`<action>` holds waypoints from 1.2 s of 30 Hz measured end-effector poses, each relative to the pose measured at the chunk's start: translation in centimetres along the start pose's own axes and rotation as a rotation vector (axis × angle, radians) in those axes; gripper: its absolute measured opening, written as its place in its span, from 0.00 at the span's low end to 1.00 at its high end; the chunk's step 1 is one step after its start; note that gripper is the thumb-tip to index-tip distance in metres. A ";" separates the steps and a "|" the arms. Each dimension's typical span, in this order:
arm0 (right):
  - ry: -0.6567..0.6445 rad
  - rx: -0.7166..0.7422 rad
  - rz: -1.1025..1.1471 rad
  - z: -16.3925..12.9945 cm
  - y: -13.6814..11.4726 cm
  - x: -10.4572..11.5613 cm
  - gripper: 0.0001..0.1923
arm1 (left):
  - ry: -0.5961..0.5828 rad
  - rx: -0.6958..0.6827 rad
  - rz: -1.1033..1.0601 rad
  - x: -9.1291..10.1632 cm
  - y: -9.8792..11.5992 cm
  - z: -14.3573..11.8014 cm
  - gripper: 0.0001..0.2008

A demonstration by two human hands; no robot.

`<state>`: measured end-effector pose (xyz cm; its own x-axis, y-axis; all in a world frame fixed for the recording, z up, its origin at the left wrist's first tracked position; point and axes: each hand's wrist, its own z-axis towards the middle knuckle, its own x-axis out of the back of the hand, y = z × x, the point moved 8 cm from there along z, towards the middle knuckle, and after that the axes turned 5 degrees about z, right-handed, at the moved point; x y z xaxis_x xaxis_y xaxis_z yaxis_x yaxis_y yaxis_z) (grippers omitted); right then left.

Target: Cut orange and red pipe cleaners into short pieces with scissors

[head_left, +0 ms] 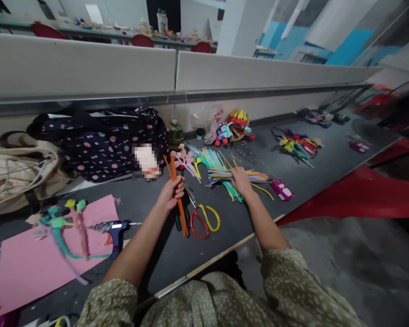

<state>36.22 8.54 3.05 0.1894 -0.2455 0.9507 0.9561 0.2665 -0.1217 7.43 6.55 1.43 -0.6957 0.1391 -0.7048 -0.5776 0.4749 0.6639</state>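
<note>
Several orange pipe cleaners (183,218) stand in a bunch in my left hand (172,193), its fingers wrapped round them. My right hand (241,180) reaches into a pile of multicoloured pipe cleaners (220,175), fingers curled down on the strands; its fingertips are partly hidden. Beneath that pile lie green and teal pipe cleaners (213,159). Scissors (204,221) with one red and one yellow handle loop rest between my hands. Dark green handles (187,220) of another tool show behind the orange bunch. Pink and yellow pipe-cleaner flowers (189,162) lie just beyond my left hand.
To the left, a blue glue gun (119,238) and fuzzy flowers (78,227) rest on pink paper (30,268). A dark patterned bag (105,145) and a green jar (175,131) stand behind. A purple packet (281,190) lies near the table edge, beside a red chair (354,195).
</note>
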 end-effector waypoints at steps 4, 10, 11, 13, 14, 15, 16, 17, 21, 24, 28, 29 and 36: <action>0.129 0.034 0.028 -2.2 -1.0 1.0 0.21 | 0.044 -0.051 0.108 -0.8 0.1 -0.5 0.16; 0.428 0.264 0.105 -4.4 -4.6 3.3 0.20 | 0.091 -0.072 0.289 -2.2 -0.8 -1.4 0.18; 0.442 0.290 0.114 -4.5 -5.2 3.5 0.20 | 0.093 -0.071 0.317 -2.4 -1.1 -1.5 0.18; 0.457 0.326 0.134 -4.6 -6.4 3.6 0.19 | 0.094 -0.066 0.364 -2.7 -1.5 -1.7 0.19; 0.457 0.337 0.143 -4.6 -6.9 3.7 0.18 | 0.097 -0.060 0.382 -2.8 -1.7 -1.7 0.19; 0.455 0.344 0.149 -4.6 -7.3 3.7 0.18 | 0.101 -0.050 0.400 -2.9 -1.8 -1.8 0.19; 0.447 0.345 0.152 -4.5 -7.7 3.7 0.18 | 0.107 -0.040 0.417 -3.0 -2.0 -1.9 0.20; 0.430 0.338 0.152 -4.5 -7.9 3.6 0.19 | 0.115 -0.034 0.436 -3.1 -2.0 -1.9 0.20; 0.293 0.260 0.166 -4.1 -7.9 3.0 0.20 | 0.155 -0.045 0.507 -3.2 -2.0 -2.1 0.20; 0.218 0.202 0.206 -3.9 -7.7 2.7 0.20 | 0.171 -0.074 0.514 -2.9 -1.8 -2.0 0.18; 0.222 0.197 0.179 -3.8 -7.6 2.7 0.19 | 0.196 -0.114 0.480 -2.3 -1.1 -1.8 0.16; 0.234 0.201 0.160 -3.7 -7.5 2.7 0.19 | 0.210 -0.129 0.464 -2.1 -0.8 -1.8 0.15; 0.241 0.142 0.011 -2.9 -4.4 2.8 0.20 | 0.269 -0.230 0.316 -0.3 2.5 -1.9 0.15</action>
<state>33.18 3.94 5.40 0.2631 -0.4520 0.8524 0.9162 0.3937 -0.0740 5.35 6.09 3.77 -0.9210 0.0013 -0.3896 -0.3782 0.2370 0.8949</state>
